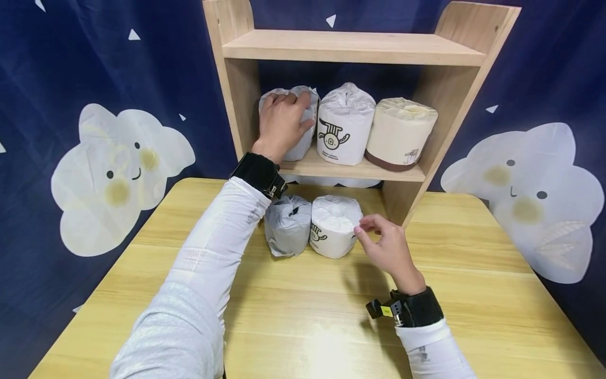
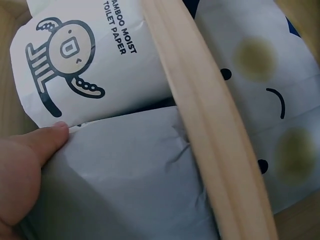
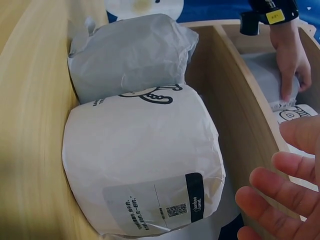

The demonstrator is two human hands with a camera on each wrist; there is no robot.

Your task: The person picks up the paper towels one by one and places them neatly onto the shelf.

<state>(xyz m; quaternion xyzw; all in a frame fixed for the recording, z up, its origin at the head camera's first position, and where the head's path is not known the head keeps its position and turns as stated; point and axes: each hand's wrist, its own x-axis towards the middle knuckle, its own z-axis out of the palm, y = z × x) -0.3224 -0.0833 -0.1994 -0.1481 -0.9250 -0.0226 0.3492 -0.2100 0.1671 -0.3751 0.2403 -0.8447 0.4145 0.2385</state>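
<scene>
My left hand (image 1: 280,123) grips a grey-wrapped toilet roll (image 2: 125,170) on the shelf's middle board, fingers over its top and thumb against its side. Right beside that roll stands a white toilet roll (image 1: 345,131) with a cartoon print. Down on the table, another white toilet roll (image 1: 333,234) sits against a second grey-wrapped roll (image 1: 286,231). My right hand (image 1: 390,252) hovers by the right side of the lower white roll, its fingers loosely bent. In the right wrist view a gap shows between those fingers (image 3: 272,177) and the roll.
A cream toilet roll (image 1: 401,134) with a brown base stands at the right of the middle board. The wooden shelf (image 1: 355,47) has a bare top board and upright side panels around the rolls. Behind the table (image 1: 293,316) hangs a blue curtain (image 1: 156,68) with clouds.
</scene>
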